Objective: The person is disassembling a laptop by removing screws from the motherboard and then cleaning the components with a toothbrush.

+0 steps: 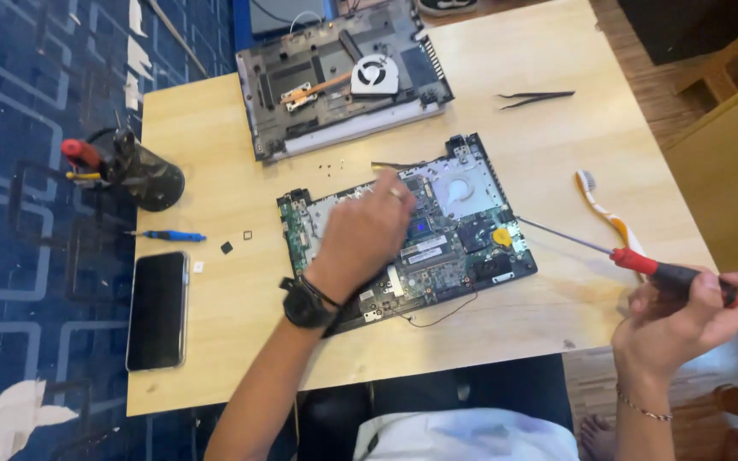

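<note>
A green laptop motherboard (454, 239) lies in the middle of the wooden table (215, 137). My left hand (360, 239) rests on its left half, fingers curled down onto the board, a ring on one finger and a black watch on the wrist. At the table's right front edge, my right hand (685, 320) grips a screwdriver (642, 263) with a red and black handle. Its long metal shaft points left, and the tip is close to the board's right edge near a yellow round part (502, 236).
An opened laptop base (343, 81) with a fan sits at the back. Black tweezers (535, 97) and a toothbrush (608, 213) lie to the right. On the left are a black tool cup (143, 171), a small blue screwdriver (168, 236), a phone (157, 309) and tiny screws (330, 165).
</note>
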